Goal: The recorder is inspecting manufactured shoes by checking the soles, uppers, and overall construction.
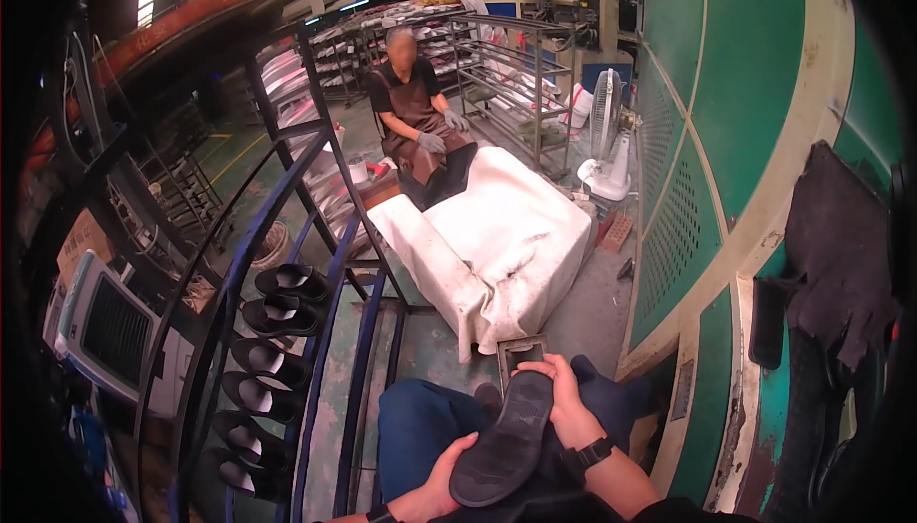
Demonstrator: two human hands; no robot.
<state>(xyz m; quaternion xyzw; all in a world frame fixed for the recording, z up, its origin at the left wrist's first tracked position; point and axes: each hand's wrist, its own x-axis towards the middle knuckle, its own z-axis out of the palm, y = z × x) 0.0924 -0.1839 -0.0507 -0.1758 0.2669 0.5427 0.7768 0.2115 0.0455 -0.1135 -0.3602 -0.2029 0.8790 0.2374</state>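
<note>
The person sits with a black shoe sole [503, 439] lying over the lap, on the dark blue trousers [420, 423], its tread side facing up. The left hand [441, 487] holds the heel end of the sole from below, with the fingers curled around its lower edge. The right hand [564, 394] grips the toe end, the fingers wrapped over the upper rim and the thumb along its side; a black wristwatch [594, 450] sits on this wrist. Just beyond the toe of the sole, a small dark rectangular frame [522, 352] lies on the floor. To the left stands a blue metal rack [330, 327], and a row of black shoes [277, 318] rests along its left rail, one behind another. In front, a block covered with a white cloth [497, 246] stands on the floor. Behind it another person in a dark apron [413, 103] sits with gloved hands. A white fan [607, 141] stands near the green wall [726, 93] on the right.
</note>
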